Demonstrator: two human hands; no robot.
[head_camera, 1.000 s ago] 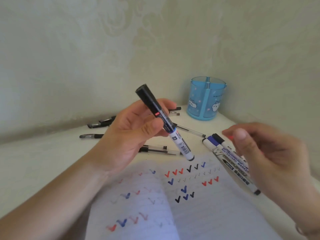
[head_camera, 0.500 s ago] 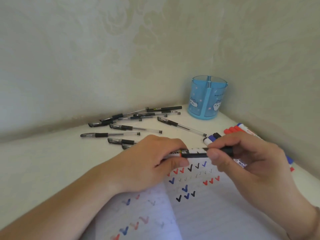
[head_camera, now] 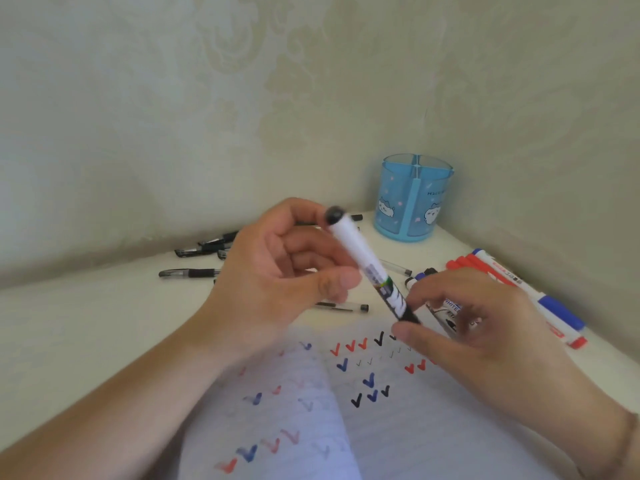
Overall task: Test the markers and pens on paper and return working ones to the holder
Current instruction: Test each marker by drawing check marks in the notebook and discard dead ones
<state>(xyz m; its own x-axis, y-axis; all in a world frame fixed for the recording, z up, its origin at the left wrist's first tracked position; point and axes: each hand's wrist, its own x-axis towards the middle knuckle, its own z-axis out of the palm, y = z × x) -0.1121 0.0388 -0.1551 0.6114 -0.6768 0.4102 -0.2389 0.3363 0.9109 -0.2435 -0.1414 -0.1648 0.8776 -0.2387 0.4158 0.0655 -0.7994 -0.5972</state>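
Your left hand (head_camera: 277, 282) gripped a black-capped whiteboard marker (head_camera: 372, 271), thumb and curled fingers round its white barrel, holding it raised above the lined paper (head_camera: 398, 427). The marker's long axis ran from 11 o'clock at its rounded butt end to 5 o'clock at its black cap end. Your right hand (head_camera: 478, 337) lay at 4 o'clock from the left hand, its thumb and fingertips closing on that cap end; motion blur left it unclear whether the pinch was firm. The right hand was therefore the nearer one to the cap, and any pull would probably have followed the same 11-to-5 axis. The blue holder (head_camera: 414, 199) stood upright at 1 o'clock from the marker, in the wall corner, well apart from both hands and apparently holding nothing. Gel pens (head_camera: 194, 272) lay scattered at 9 to 10 o'clock, partly behind the left hand. Red and blue markers (head_camera: 519, 285) lay side by side at 3 o'clock, just beyond the right hand. Tick marks in red, blue and black covered the paper below; space beneath the marker's cap end looked free for a test stroke.
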